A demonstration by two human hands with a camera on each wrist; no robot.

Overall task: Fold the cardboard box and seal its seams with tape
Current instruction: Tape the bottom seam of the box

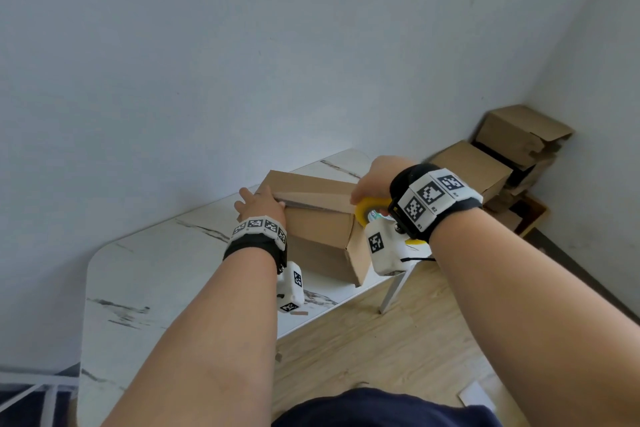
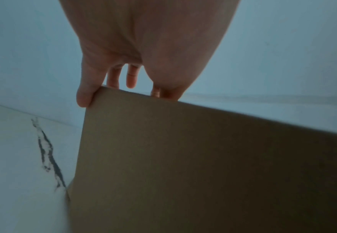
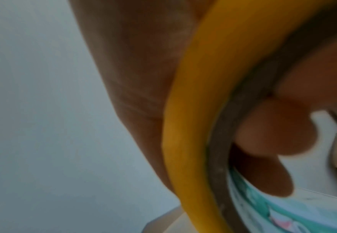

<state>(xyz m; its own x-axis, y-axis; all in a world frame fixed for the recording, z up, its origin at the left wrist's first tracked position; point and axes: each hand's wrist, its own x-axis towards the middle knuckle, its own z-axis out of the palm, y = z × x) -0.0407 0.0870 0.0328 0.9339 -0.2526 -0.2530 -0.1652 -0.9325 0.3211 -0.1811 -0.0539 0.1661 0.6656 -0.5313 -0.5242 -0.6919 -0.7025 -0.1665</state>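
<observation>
A brown cardboard box point(image 1: 318, 225) stands on the white marble-patterned table point(image 1: 145, 274), its top flaps folded down and a side flap hanging loose at its near right end. My left hand point(image 1: 258, 206) lies on the box's left top corner point(image 2: 123, 100), thumb down one side and fingers over the far edge. My right hand point(image 1: 372, 180) grips a yellow tape roll point(image 1: 374, 208) at the box's right top edge. In the right wrist view the roll's yellow rim point(image 3: 185, 126) fills the frame, with fingers point(image 3: 273, 134) curled through its core.
Several more cardboard boxes point(image 1: 498, 163) are piled on the floor in the right corner against the wall. Wooden floor point(image 1: 398, 340) lies in front of the table. A white table leg point(image 1: 394, 291) stands just below the box's right end. The wall runs close behind the table.
</observation>
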